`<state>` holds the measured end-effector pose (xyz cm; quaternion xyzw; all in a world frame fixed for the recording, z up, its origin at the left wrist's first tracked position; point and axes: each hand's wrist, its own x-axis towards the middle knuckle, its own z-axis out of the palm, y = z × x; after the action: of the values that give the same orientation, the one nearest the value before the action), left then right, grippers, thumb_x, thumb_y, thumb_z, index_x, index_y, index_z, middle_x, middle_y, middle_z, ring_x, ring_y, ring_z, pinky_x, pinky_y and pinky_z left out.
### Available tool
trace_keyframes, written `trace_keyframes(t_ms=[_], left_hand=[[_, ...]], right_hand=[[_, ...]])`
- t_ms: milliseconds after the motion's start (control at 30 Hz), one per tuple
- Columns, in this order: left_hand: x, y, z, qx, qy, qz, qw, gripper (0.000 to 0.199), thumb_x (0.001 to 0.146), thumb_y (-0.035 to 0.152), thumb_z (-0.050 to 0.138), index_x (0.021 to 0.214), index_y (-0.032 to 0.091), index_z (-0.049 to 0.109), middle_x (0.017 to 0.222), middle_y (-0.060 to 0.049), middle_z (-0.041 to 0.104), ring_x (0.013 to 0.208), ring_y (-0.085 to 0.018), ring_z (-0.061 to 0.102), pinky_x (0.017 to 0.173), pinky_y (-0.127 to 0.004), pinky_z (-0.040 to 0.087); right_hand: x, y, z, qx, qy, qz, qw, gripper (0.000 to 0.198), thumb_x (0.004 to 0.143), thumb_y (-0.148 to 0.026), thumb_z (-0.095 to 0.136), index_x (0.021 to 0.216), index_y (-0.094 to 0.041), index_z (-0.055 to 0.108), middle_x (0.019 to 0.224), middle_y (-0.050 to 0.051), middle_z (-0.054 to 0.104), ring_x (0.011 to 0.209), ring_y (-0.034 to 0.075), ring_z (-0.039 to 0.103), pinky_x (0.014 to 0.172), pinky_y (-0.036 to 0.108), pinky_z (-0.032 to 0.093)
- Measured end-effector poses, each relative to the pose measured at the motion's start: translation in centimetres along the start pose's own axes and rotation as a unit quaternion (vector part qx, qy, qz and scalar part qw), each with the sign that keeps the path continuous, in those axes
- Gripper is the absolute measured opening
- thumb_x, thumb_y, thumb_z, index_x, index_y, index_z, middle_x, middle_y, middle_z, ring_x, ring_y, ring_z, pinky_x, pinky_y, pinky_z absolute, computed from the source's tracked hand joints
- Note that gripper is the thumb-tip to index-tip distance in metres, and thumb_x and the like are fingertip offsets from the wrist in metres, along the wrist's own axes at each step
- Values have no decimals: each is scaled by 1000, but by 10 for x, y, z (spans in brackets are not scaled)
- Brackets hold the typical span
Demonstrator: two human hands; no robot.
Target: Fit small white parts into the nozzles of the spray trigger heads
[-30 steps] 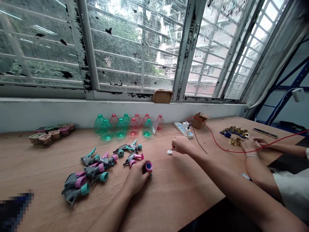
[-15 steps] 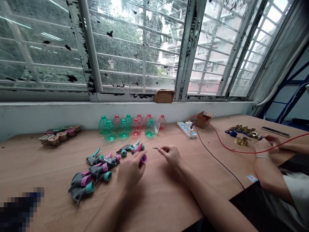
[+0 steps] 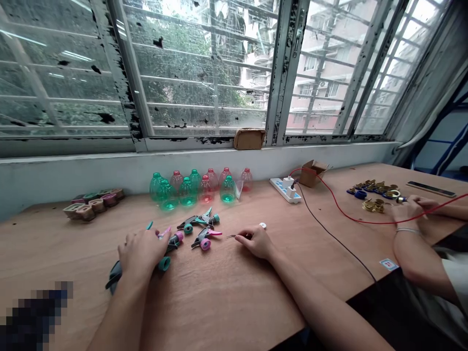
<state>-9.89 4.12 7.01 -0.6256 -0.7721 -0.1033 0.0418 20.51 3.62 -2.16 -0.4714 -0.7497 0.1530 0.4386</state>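
- Left hand (image 3: 141, 251) is laid palm-down over the pile of spray-trigger heads (image 3: 171, 243), fingers curled loosely on one; a closed grasp cannot be confirmed.
- Right hand (image 3: 256, 241) is pinched on a thin metal pin (image 3: 231, 237), tip pointed left, held just above the table (image 3: 237, 297).
- Judgement: one head should be singled out of the pile and lifted clear before the pin is brought in; the pinch should be kept low and steady.
- A loose head with pink collar (image 3: 204, 240) lies between the two hands, nearer the pin tip.
- A small white disc (image 3: 262, 225) lies just beyond the right hand.
- Green and red bottles (image 3: 193, 187) are lined up at the far edge.
- A co-worker's hands (image 3: 411, 209) are busy with brass parts, far right.
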Motion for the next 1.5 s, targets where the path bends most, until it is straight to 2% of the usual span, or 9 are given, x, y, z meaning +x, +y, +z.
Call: trace_keyframes(t_ms=[133, 233, 367, 533, 667, 900, 1033, 1233, 1500], left_hand=[[-4, 6, 6, -3, 74, 33, 997, 49, 84, 50, 36, 106, 19, 66, 114, -17, 62, 109, -41, 47, 83, -51, 41], [1, 14, 8, -22, 90, 132, 987, 37, 86, 34, 36, 106, 22, 65, 115, -9, 63, 107, -32, 50, 86, -42, 43], [31, 25, 11, -50, 8, 241, 969, 37, 84, 19, 34, 103, 25, 65, 113, -5, 62, 101, -21, 57, 81, -29, 45], [77, 36, 20, 9, -110, 310, 944, 42, 67, 8, 49, 96, 30, 69, 108, -3, 63, 100, -21, 58, 79, -25, 45], [84, 44, 23, 17, -135, 329, 934, 37, 59, 9, 55, 84, 30, 73, 98, -4, 66, 93, -23, 60, 74, -25, 46], [68, 53, 1, -9, -123, 349, 929, 27, 65, 22, 56, 86, 28, 72, 93, -5, 65, 86, -24, 59, 69, -27, 44], [32, 68, -13, -91, -85, 363, 924, 22, 72, 29, 55, 87, 24, 69, 89, -3, 62, 82, -20, 58, 71, -26, 44], [-52, 99, 25, -290, -33, 380, 878, 16, 79, 25, 51, 90, 20, 62, 102, -5, 57, 87, -17, 58, 79, -26, 45], [-70, 101, 50, -131, -85, 371, 915, 20, 81, 28, 49, 98, 25, 59, 97, -5, 65, 84, -21, 61, 67, -27, 41]], right_hand=[[0, 2, -3, 33, 9, 9, 999, 22, 81, -35, 60, 75, -18, 74, 68, 2, 71, 58, 13, 59, 54, 22, 41], [1, 3, -6, 47, 22, 22, 998, 23, 80, -36, 61, 75, -18, 74, 66, 2, 70, 56, 13, 58, 52, 22, 40], [3, 4, -9, 50, 26, 39, 998, 23, 80, -35, 61, 76, -18, 74, 63, 2, 69, 53, 12, 56, 50, 21, 38], [3, 4, -7, 56, 24, 35, 998, 22, 80, -35, 61, 76, -17, 74, 63, 2, 69, 53, 11, 55, 50, 20, 37], [4, 3, -7, 53, 20, 26, 998, 22, 80, -34, 61, 77, -18, 74, 64, 2, 69, 54, 11, 56, 51, 20, 39], [5, 1, -8, 46, 24, 17, 999, 25, 81, -38, 60, 76, -19, 74, 64, 2, 70, 54, 12, 57, 51, 21, 41], [5, 1, -8, 61, 42, 18, 997, 24, 81, -38, 60, 77, -18, 74, 63, 2, 69, 53, 12, 57, 50, 21, 40], [2, 0, -11, 95, 79, 13, 992, 22, 80, -35, 61, 81, -17, 74, 67, 4, 71, 55, 13, 58, 51, 22, 42], [-3, 1, -11, 80, 47, 8, 996, 23, 80, -37, 62, 80, -17, 74, 68, 4, 71, 55, 14, 58, 51, 23, 43]])
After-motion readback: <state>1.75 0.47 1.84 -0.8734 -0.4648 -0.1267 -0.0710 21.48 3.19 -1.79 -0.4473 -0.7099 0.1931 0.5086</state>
